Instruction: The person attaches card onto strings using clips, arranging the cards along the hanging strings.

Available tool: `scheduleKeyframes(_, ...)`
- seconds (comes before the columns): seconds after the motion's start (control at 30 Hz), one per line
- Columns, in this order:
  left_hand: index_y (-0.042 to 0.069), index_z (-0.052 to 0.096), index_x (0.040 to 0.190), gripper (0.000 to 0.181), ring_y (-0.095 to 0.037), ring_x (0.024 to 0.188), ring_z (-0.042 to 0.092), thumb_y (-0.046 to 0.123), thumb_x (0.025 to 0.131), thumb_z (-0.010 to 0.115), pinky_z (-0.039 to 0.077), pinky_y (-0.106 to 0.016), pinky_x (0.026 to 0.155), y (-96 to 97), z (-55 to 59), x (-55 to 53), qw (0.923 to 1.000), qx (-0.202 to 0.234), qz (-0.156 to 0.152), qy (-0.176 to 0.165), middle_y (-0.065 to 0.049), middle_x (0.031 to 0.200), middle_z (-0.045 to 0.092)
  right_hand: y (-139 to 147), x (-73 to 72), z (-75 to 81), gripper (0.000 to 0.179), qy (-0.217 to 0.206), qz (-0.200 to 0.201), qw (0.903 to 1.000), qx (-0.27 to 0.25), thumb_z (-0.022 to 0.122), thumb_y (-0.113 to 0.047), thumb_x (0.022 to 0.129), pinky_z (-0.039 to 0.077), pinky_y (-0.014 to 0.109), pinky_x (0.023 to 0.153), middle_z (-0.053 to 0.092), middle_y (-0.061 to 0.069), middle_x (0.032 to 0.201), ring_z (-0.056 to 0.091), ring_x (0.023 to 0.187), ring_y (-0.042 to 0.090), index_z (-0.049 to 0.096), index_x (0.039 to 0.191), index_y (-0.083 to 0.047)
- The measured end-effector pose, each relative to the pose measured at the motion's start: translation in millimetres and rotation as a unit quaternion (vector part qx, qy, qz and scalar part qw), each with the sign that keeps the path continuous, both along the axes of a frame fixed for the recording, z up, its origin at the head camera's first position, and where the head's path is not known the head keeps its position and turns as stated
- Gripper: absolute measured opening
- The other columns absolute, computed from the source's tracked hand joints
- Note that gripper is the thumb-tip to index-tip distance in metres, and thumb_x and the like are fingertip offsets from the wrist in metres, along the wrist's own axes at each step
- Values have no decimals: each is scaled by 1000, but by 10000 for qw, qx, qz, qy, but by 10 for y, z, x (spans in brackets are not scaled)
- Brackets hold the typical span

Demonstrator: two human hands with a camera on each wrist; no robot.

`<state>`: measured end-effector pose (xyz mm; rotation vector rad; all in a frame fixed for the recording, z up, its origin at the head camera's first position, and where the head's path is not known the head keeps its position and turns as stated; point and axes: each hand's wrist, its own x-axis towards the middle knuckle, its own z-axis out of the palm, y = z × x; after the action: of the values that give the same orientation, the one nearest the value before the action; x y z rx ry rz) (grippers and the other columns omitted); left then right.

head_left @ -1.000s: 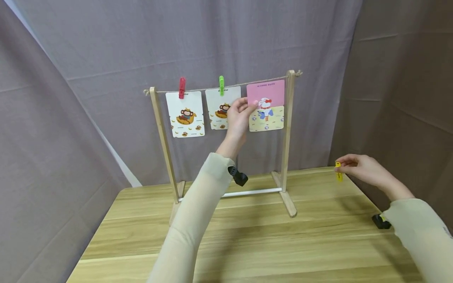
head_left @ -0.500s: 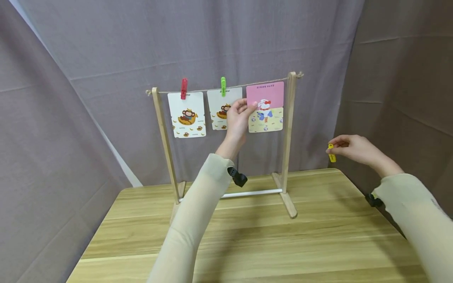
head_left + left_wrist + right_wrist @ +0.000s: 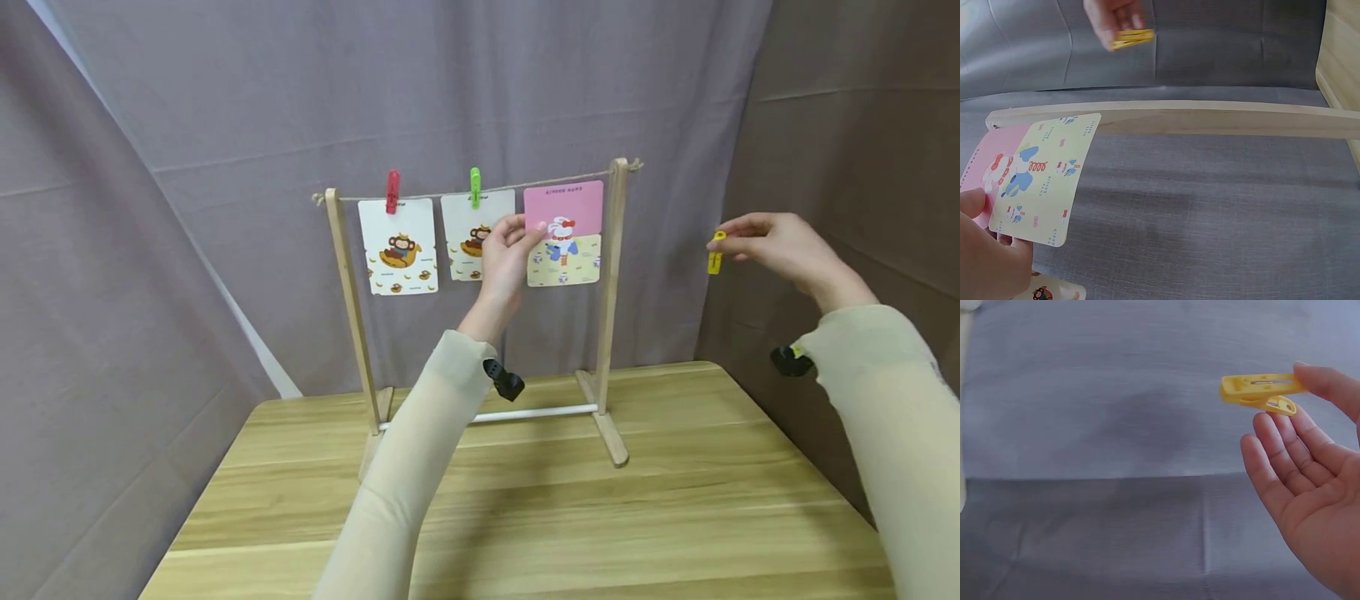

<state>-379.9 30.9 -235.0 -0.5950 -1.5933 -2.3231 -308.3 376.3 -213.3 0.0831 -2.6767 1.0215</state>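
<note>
My left hand (image 3: 504, 260) pinches the left edge of a pink and yellow rabbit card (image 3: 566, 217) between thumb and fingers. The card's top lies just at the rope (image 3: 555, 180), near the right post; no clip is on it. Out to the right of the frame, my right hand (image 3: 780, 248) holds a yellow clothespin (image 3: 1260, 387) by its handle end, between thumb and fingertips. In the right wrist view the pin's handles stand apart. Two monkey cards hang from the rope, one under a red clothespin (image 3: 392, 192), the other under a green clothespin (image 3: 475, 188).
A wooden frame (image 3: 609, 333) carries the rope between two posts, with a white bar (image 3: 536, 413) low down. It stands on a wood-grain table (image 3: 675, 500). Grey curtains (image 3: 225, 100) hang behind and at both sides.
My right hand has risen with the yellow clothespin, from just above the table's right corner to nearly the card's height. The left hand and rabbit card have hardly moved.
</note>
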Motion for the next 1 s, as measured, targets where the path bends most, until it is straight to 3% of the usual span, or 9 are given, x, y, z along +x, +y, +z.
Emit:
scheduleKeyframes(0.07, -3, 64, 114, 27, -13, 84, 66, 4, 90, 74, 54, -27, 84, 3, 0, 1, 10000, -12, -13, 3, -15, 103, 73, -4, 15, 124, 60, 37, -2, 9990, -436, 70, -45, 94, 45, 28, 92, 61, -29, 93, 60, 80, -7, 55, 137, -6)
scheduleKeyframes(0.13, -3, 64, 114, 27, -14, 85, 66, 4, 90, 74, 55, -28, 85, 2, -2, 7, 10000, -40, -28, -15, -15, 104, 72, -24, 23, 234, 50, 115, 52, 9961, -868, 72, -42, 93, 42, 27, 95, 62, -30, 93, 61, 81, -6, 60, 132, -14)
scheduleKeyframes(0.2, -3, 64, 114, 27, -14, 85, 66, 4, 90, 74, 55, -28, 85, -4, -7, 14, 10000, -55, -50, -34, -15, 104, 72, -58, 23, 333, 38, 205, 128, 9921, -1228, 74, -38, 92, 42, 20, 95, 64, -28, 94, 62, 83, -5, 64, 125, -21)
scheduleKeyframes(0.27, -1, 64, 113, 26, -14, 85, 67, 4, 90, 74, 55, -27, 84, -11, -11, 22, 9999, -82, -66, -64, -14, 103, 72, -102, 20, 417, 29, 308, 159, 9882, -1493, 76, -35, 91, 42, 12, 80, 65, -25, 95, 64, 83, -4, 67, 118, -26)
scheduleKeyframes(0.5, -3, 64, 113, 26, -14, 85, 66, 2, 90, 73, 55, -28, 85, 0, -5, 39, 10000, -28, -55, -26, -15, 103, 72, -258, 45, 665, 34, 539, 120, 9818, -1817, 77, -34, 90, 39, 14, 95, 66, -23, 96, 64, 83, -4, 66, 119, -23)
scheduleKeyframes(1.0, -4, 63, 115, 27, -13, 83, 65, 3, 91, 73, 55, -27, 82, 28, 4, 59, 10000, -96, -7, 16, -15, 102, 72, -497, 29, 1083, 27, 1189, 472, 9596, -2506, 81, -20, 87, 47, 9, 77, 70, -13, 95, 65, 82, 2, 68, 110, -16)
